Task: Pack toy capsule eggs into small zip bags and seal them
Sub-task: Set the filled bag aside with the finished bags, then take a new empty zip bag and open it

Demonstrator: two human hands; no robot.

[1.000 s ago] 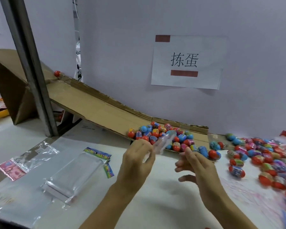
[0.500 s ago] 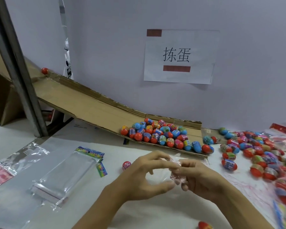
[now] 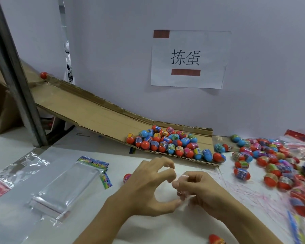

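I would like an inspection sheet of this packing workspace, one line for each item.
Surface: white table, partly covered.
Job's things: coloured capsule eggs piled at the foot of the brown cardboard ramp; more eggs spread at right; stack of clear zip bags; one small clear bag between the hands.
Clutter: lone egg near the left hand; red egg at ramp top.
Grippers: left hand and right hand pinch the bag.
Cables: nothing seen.
Surroundings: pale wall with white paper sign; grey metal post.

Two bare forearms, no sleeves in view; left hand [image 3: 148, 189] and right hand [image 3: 199, 192] ungloved, ringless.
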